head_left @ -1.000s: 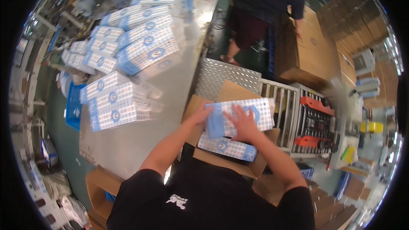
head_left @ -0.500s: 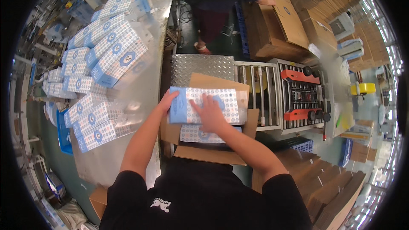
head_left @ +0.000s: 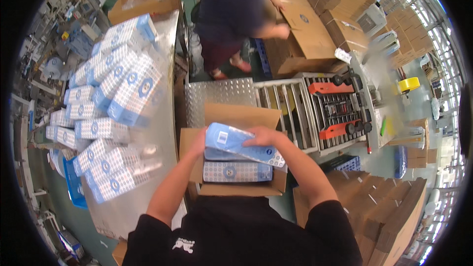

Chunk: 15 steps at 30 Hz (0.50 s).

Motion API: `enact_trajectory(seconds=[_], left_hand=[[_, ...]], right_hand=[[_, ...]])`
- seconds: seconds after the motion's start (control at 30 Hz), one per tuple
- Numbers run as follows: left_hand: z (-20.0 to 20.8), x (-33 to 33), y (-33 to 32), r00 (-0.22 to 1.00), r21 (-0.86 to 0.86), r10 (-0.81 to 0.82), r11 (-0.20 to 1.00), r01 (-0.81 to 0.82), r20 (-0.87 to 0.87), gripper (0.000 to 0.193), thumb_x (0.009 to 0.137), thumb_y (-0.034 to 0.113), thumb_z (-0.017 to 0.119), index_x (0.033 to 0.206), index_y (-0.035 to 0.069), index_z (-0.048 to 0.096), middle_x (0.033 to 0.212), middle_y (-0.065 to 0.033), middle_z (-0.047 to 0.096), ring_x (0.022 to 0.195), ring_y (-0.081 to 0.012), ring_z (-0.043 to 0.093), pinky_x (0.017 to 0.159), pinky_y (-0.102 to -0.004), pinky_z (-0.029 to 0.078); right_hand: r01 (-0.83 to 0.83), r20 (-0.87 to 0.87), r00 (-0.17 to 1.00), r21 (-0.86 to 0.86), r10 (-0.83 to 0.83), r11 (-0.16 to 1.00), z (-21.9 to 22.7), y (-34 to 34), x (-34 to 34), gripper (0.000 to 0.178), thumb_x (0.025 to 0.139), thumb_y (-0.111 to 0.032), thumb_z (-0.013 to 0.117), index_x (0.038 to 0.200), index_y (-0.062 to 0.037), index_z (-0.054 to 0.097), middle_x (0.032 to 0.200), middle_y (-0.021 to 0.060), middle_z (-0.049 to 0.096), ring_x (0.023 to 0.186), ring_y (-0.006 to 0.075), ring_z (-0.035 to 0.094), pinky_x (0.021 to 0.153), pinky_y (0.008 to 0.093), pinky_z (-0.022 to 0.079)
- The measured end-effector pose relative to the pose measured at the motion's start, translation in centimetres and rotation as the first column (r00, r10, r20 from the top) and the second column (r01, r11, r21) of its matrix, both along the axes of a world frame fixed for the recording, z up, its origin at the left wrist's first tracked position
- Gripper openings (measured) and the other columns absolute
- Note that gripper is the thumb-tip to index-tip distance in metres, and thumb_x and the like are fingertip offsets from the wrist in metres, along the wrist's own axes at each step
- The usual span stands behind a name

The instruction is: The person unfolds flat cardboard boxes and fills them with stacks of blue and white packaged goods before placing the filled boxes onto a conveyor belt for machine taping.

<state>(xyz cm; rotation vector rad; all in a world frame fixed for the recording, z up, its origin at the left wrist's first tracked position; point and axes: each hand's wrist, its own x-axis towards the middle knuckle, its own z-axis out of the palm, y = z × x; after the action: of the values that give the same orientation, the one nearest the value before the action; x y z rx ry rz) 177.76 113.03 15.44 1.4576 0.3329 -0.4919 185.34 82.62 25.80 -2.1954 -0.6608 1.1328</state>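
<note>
An open brown cardboard box (head_left: 236, 116) stands right in front of me with its flaps out. Both my hands hold one blue and white plastic-wrapped pack (head_left: 231, 144) tilted over the box's opening. My left hand (head_left: 200, 140) grips the pack's left end. My right hand (head_left: 263, 137) presses on its top right. Beneath it, inside the box, lies another pack (head_left: 236, 171) of the same kind, flat.
A steel table (head_left: 162, 133) on my left carries several more blue and white packs (head_left: 125, 88). A roller conveyor with a red and grey taping machine (head_left: 335, 108) stands to the right. Another person (head_left: 236, 15) bends over a large carton (head_left: 305, 34) ahead. Flat cartons (head_left: 389, 212) are stacked at lower right.
The pack in my hands has tipped from lying flat to slanting down into the box. My view has shifted, and the person ahead now reaches toward the large carton.
</note>
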Motion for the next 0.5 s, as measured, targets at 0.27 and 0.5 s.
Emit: enact_trajectory(seconds=[0.27, 0.5], left_hand=[[-3.7, -4.5, 0.4, 0.973, 0.499, -0.209, 0.856, 0.136, 0.094, 0.051, 0.093, 0.039, 0.065, 0.135, 0.009, 0.062, 0.131, -0.0124, 0.068, 0.127, -0.0344, 0.058, 0.104, -0.0434, 0.046], [-1.8, -4.2, -6.0, 0.501, 0.918, -0.822, 0.378, 0.123, 0.271, 0.087, 0.067, 0.047, 0.086, 0.139, 0.01, 0.057, 0.139, -0.0179, 0.058, 0.129, -0.0354, 0.055, 0.105, -0.0518, 0.042]], right_hand=[[0.17, 0.657, 0.753, -0.26, 0.045, 0.95, 4.1, 2.4, -6.2, 0.105, 0.066, -0.036, 0.089, 0.156, -0.0169, 0.038, 0.123, 0.0195, 0.062, 0.114, 0.036, 0.062, 0.096, 0.0495, 0.045], [0.249, 0.491, 0.738, 0.439, -0.463, 0.863, 3.8, 1.4, -5.2, 0.09, 0.067, -0.014, 0.088, 0.145, -0.0037, 0.045, 0.124, 0.0208, 0.067, 0.12, 0.0439, 0.061, 0.101, 0.0473, 0.05]])
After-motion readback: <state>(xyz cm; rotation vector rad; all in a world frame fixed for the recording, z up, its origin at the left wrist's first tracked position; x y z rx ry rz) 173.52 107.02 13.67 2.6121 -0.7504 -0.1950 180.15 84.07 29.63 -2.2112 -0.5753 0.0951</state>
